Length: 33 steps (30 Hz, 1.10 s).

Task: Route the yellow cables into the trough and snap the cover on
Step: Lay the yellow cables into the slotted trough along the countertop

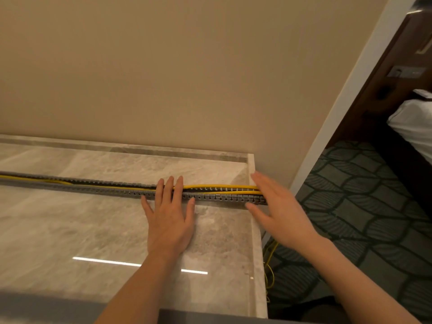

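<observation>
A long grey slotted trough (98,187) lies across the marble counter, from the left edge to the counter's right end. Yellow cables (219,187) run along it and bulge above its top near the right end. My left hand (169,213) lies flat with straight fingers across the trough and on the cables. My right hand (278,206) is open at the trough's right end, fingers straight, thumb below the trough; it looks blurred. No cover is clearly in view.
The marble counter (93,230) ends at a raised right edge (256,230) beside a beige wall. More yellow cable (271,265) hangs down past that edge to patterned carpet (362,195). A grey strip (46,307) blurs along the frame's bottom. A dark door and white bedding stand at right.
</observation>
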### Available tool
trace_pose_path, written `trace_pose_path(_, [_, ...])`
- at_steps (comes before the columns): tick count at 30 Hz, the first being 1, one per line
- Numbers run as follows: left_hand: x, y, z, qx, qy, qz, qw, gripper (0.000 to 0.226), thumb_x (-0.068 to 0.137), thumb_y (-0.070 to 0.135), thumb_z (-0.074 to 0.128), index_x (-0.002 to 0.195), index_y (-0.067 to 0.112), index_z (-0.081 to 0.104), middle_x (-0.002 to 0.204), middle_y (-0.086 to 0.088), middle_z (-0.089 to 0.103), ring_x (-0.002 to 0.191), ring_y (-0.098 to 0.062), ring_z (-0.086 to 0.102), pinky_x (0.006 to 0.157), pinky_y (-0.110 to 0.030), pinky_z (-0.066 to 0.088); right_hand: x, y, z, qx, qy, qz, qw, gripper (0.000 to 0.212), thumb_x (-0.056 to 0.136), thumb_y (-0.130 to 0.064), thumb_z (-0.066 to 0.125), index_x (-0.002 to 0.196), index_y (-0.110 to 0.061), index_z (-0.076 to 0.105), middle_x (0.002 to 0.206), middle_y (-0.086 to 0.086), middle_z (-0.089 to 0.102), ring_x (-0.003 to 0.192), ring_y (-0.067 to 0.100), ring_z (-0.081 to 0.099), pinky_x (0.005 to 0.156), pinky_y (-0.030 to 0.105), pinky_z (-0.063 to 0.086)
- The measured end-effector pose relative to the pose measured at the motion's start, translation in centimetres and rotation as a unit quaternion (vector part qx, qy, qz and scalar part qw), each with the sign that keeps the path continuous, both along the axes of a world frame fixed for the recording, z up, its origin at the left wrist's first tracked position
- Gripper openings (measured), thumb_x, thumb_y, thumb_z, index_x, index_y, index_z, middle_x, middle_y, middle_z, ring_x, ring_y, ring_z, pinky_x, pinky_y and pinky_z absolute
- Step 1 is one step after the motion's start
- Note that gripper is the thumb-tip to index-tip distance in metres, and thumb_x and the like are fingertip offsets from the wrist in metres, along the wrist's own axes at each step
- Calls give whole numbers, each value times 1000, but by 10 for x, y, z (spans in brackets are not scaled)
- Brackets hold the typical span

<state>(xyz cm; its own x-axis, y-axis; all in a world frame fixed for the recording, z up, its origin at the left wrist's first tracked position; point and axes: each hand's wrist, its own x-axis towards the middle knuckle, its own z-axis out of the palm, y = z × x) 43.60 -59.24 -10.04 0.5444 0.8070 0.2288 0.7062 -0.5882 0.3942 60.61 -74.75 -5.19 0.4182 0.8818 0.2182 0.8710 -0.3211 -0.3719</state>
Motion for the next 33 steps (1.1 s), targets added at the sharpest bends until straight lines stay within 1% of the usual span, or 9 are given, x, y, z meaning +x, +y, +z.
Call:
trace_pose_path(2, [0, 0, 0, 1, -3, -2, 1000, 57, 94, 47, 22, 148, 30, 9, 157, 7, 11, 144, -11, -4, 116, -51, -6, -3, 1, -4, -60, -58, 24, 996, 68, 92, -52, 37, 148, -23, 11, 156, -6, 11, 141, 5, 6, 113, 24, -2])
trace_pose_path(5, [0, 0, 0, 3, -6, -3, 1000, 57, 94, 47, 21, 148, 31, 9, 157, 7, 10, 144, -10, -5, 116, -50, -7, -5, 1, -8, -98, -107, 39, 989, 72, 91, -58, 26, 148, -21, 0, 154, -7, -6, 136, 1, -16, 112, 25, -13])
trace_pose_path(8, [0, 0, 0, 2, -6, -4, 1000, 57, 94, 47, 22, 147, 31, 10, 157, 8, 9, 144, -10, -6, 115, -50, -9, -9, 0, -10, -114, -122, 45, 985, 77, 89, -62, 22, 147, -19, -6, 149, -8, -17, 136, 4, -21, 109, 25, -17])
trace_pose_path(11, [0, 0, 0, 3, -4, -4, 1000, 56, 94, 46, 23, 147, 31, 13, 157, 7, 9, 144, -11, -6, 115, -50, -8, -9, -1, -10, -119, -118, 52, 984, 76, 90, -59, 25, 146, -19, -8, 148, -8, -19, 136, 5, -21, 109, 25, -17])
trace_pose_path(18, [0, 0, 0, 3, -3, 0, 1000, 56, 95, 45, 27, 147, 31, 13, 158, 6, 6, 144, -12, -6, 116, -50, -7, -10, -4, -8, -111, -97, 75, 986, 78, 90, -56, 36, 147, -20, -4, 150, -9, -13, 136, 2, -20, 109, 23, -19])
trace_pose_path(22, [0, -1, 1, 6, -2, -8, 1000, 56, 94, 49, 23, 144, 44, -1, 158, 5, 3, 144, -15, -9, 114, -50, -8, -15, -5, -9, -116, -109, 71, 985, 78, 90, -55, 35, 147, -17, -3, 151, -6, -10, 138, 6, -17, 110, 27, -17])
trace_pose_path(25, [0, -1, 1, 10, 4, -6, 1000, 54, 94, 49, 23, 142, 49, -1, 158, 1, 5, 144, -17, -8, 115, -51, -8, -17, -6, -8, -114, -107, 73, 985, 76, 91, -53, 37, 147, -18, -2, 151, -6, -8, 138, 6, -14, 110, 28, -18])
trace_pose_path(30, [-1, 0, 0, 24, 13, -1, 1000, 53, 95, 48, 25, 144, 45, 8, 158, -1, 9, 145, -19, -6, 115, -51, -6, -22, -8, -2, -102, -129, 69, 984, 72, 88, -43, 51, 144, -8, 25, 150, 8, 28, 140, 19, 20, 113, 43, 6])
trace_pose_path(33, [0, 0, 0, 24, 14, -1, 1000, 52, 95, 47, 27, 145, 43, 11, 158, -2, 10, 145, -19, -5, 115, -51, -6, -23, -8, -1, -102, -137, 72, 983, 71, 87, -42, 52, 143, -7, 26, 150, 9, 29, 139, 21, 23, 114, 44, 9])
